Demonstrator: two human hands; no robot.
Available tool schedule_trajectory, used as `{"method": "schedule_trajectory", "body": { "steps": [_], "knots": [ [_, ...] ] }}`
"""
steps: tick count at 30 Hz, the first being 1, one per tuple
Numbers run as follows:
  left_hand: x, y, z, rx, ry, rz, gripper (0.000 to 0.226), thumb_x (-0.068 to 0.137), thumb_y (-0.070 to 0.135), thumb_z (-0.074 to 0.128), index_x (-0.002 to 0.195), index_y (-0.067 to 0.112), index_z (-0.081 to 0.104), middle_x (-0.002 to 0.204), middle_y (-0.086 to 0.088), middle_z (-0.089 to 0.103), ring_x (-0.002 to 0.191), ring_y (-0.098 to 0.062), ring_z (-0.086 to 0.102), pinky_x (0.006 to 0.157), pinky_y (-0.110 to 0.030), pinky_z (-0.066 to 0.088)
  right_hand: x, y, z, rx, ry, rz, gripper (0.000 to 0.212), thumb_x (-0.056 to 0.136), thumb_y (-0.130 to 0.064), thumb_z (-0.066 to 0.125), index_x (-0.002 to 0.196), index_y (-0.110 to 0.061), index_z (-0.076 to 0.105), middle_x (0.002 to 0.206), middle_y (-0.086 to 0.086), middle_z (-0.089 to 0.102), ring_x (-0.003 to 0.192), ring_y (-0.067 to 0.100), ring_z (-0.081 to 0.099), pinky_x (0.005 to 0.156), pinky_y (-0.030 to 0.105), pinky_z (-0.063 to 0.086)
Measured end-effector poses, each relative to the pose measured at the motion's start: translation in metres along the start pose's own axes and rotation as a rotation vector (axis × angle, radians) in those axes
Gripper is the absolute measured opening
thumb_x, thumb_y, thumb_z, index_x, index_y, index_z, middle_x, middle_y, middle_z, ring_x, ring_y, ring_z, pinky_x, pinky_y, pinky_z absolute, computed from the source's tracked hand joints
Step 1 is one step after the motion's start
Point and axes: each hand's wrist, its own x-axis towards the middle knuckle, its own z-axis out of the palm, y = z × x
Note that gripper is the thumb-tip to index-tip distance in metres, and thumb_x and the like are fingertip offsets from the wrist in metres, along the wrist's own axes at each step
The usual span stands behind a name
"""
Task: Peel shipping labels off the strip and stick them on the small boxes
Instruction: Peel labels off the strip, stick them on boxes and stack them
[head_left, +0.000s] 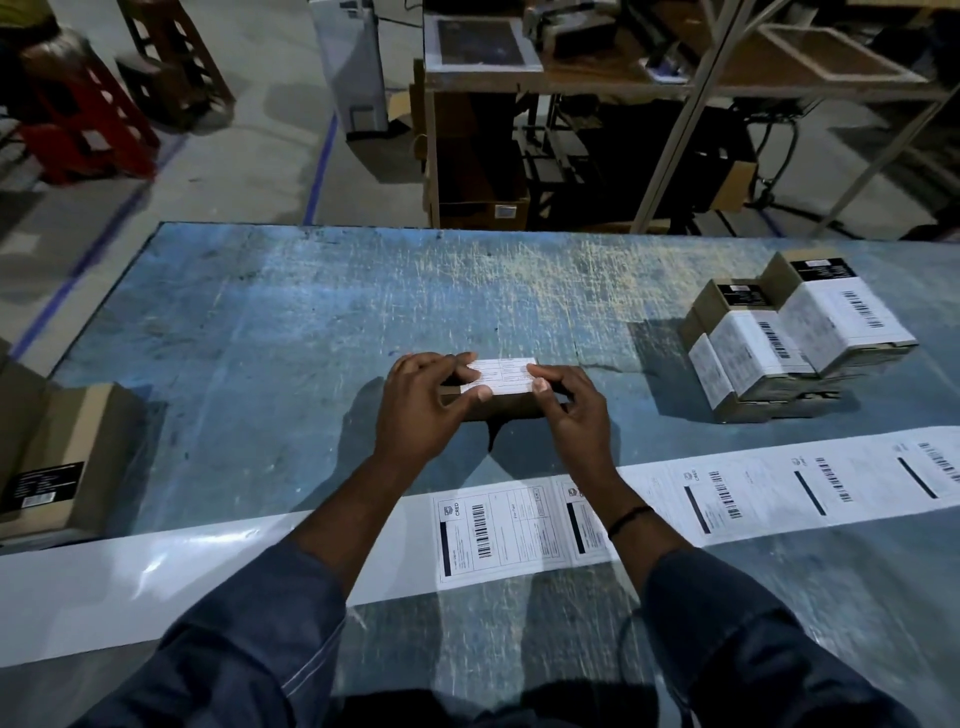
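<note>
Pressing 1 label onto 1 small box, centre of the surface, long axis left to right. Left hand and right hand equally near, fingers clamped on opposite ends; far edge possibly unstuck. Strip lies behind both wrists.

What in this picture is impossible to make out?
All in the head view.
Box: mostly covered by the left hand and right hand gripping it.
Its label: print too small to read.
Strip: runs off the right edge, so remaining labels are uncountable.
Carton: cut by the left edge.
Shelves behind: dark, blurred.
</note>
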Motion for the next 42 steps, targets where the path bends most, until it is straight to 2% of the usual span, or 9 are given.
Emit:
{"method": "schedule_trajectory", "body": {
  "steps": [9, 12, 15, 18, 21, 26, 30, 34, 42],
  "knots": [
    [0.007, -0.014, -0.032, -0.107, -0.342, 0.092, 0.032, 0.100, 0.017, 0.067, 0.130, 0.027, 0.071, 0.145, 0.017, 0.059, 0.127, -0.010, 0.048, 0.114, -0.029, 0.037, 0.008, -0.007, -0.016, 0.199, -0.145, 0.257, 0.045, 0.091, 0.012, 0.059, 0.114, -0.022, 0.077, 0.120, 0.002, 0.075, 0.115, 0.025, 0.069, 0.089, 0.040, 0.061],
    [0.013, -0.012, -0.048, -0.166, -0.429, -0.016, 0.050, 0.100, 0.020, 0.069, 0.147, 0.030, 0.056, 0.146, 0.014, 0.056, 0.124, 0.002, 0.051, 0.108, -0.012, 0.038, 0.018, -0.021, -0.020, 0.319, -0.216, 0.418, 0.039, 0.095, -0.001, 0.059, 0.126, -0.022, 0.069, 0.124, 0.001, 0.073, 0.113, 0.020, 0.068, 0.084, 0.032, 0.057],
    [0.016, -0.013, -0.049, -0.019, -0.466, -0.068, 0.070, 0.090, 0.040, 0.078, 0.153, 0.030, 0.047, 0.148, 0.015, 0.050, 0.129, -0.006, 0.048, 0.113, -0.025, 0.036, 0.029, -0.030, -0.013, 0.238, -0.282, 0.549, 0.051, 0.090, -0.021, 0.068, 0.140, -0.021, 0.057, 0.133, 0.001, 0.066, 0.117, 0.021, 0.064, 0.097, 0.039, 0.052],
    [0.012, -0.016, -0.044, 0.030, -0.400, -0.002, 0.069, 0.081, 0.034, 0.088, 0.142, 0.020, 0.058, 0.140, 0.000, 0.061, 0.125, -0.017, 0.055, 0.102, -0.029, 0.042, 0.031, -0.032, -0.009, -0.051, -0.409, 0.400, 0.041, 0.090, -0.005, 0.071, 0.128, -0.019, 0.063, 0.125, 0.001, 0.070, 0.118, 0.022, 0.065, 0.103, 0.037, 0.051],
    [0.000, -0.021, -0.043, 0.031, -0.243, 0.160, 0.066, 0.074, 0.023, 0.094, 0.132, 0.018, 0.064, 0.130, 0.000, 0.065, 0.118, -0.021, 0.058, 0.098, -0.030, 0.042, 0.021, -0.034, -0.020, 0.003, -0.388, 0.309, 0.057, 0.080, 0.005, 0.080, 0.128, -0.018, 0.060, 0.127, 0.000, 0.068, 0.124, 0.016, 0.063, 0.098, 0.023, 0.053],
    [-0.023, -0.024, -0.035, 0.053, -0.232, 0.254, 0.067, 0.068, 0.032, 0.095, 0.124, 0.020, 0.061, 0.132, 0.004, 0.059, 0.124, -0.018, 0.052, 0.106, -0.033, 0.043, -0.010, -0.021, -0.026, -0.242, -0.395, 0.014, 0.069, 0.076, -0.004, 0.086, 0.135, -0.021, 0.056, 0.138, -0.003, 0.052, 0.125, 0.013, 0.056, 0.103, 0.033, 0.053],
    [-0.033, -0.017, -0.029, 0.216, -0.214, 0.297, 0.060, 0.084, 0.050, 0.077, 0.134, 0.021, 0.059, 0.137, 0.004, 0.061, 0.127, -0.019, 0.052, 0.106, -0.037, 0.042, -0.027, -0.019, -0.022, -0.692, -0.378, -0.289, 0.072, 0.076, -0.016, 0.077, 0.143, -0.017, 0.050, 0.151, 0.003, 0.038, 0.141, 0.027, 0.038, 0.114, 0.047, 0.041],
    [-0.035, -0.011, -0.013, 0.507, -0.321, 0.378, 0.064, 0.100, 0.050, 0.047, 0.155, 0.018, 0.043, 0.159, 0.001, 0.046, 0.140, -0.025, 0.046, 0.118, -0.045, 0.033, -0.036, -0.028, 0.009, -0.927, -0.554, -0.467, 0.078, 0.095, -0.028, 0.058, 0.160, -0.002, 0.024, 0.170, 0.015, 0.017, 0.158, 0.032, 0.010, 0.128, 0.049, 0.010],
    [-0.048, -0.015, -0.016, 0.767, -0.331, 0.325, 0.073, 0.107, 0.055, 0.018, 0.159, 0.007, 0.033, 0.167, -0.013, 0.030, 0.155, -0.035, 0.028, 0.124, -0.060, 0.019, -0.040, -0.026, 0.009, -1.109, -0.518, -0.379, 0.074, 0.106, -0.047, 0.029, 0.158, 0.005, 0.024, 0.167, 0.025, 0.017, 0.157, 0.037, 0.014, 0.127, 0.053, 0.015]
  ]
}}
